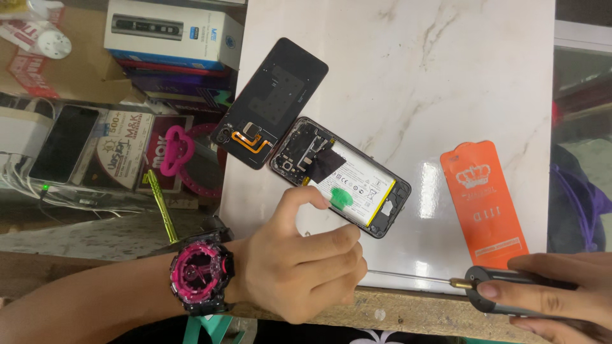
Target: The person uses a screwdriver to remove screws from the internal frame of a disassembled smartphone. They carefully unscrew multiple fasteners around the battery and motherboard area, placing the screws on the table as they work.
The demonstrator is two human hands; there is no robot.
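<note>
An opened phone (357,185) lies on a white marble slab (446,76), its white battery and circuit board exposed. Its black back cover (271,102) rests beside it at the upper left, joined by an orange flex strip. My left hand (299,255), with a pink and black watch on the wrist, rests at the slab's near edge; its thumb touches the phone near a green tab, and the other fingers are curled. My right hand (561,286) grips a grey screwdriver (484,283) whose thin shaft points left along the slab's near edge.
An orange flat packet (484,204) lies on the slab at the right. To the left are a white box (172,32), a black phone (64,143), a pink ring holder (175,150), a green-yellow tool (160,204) and cables.
</note>
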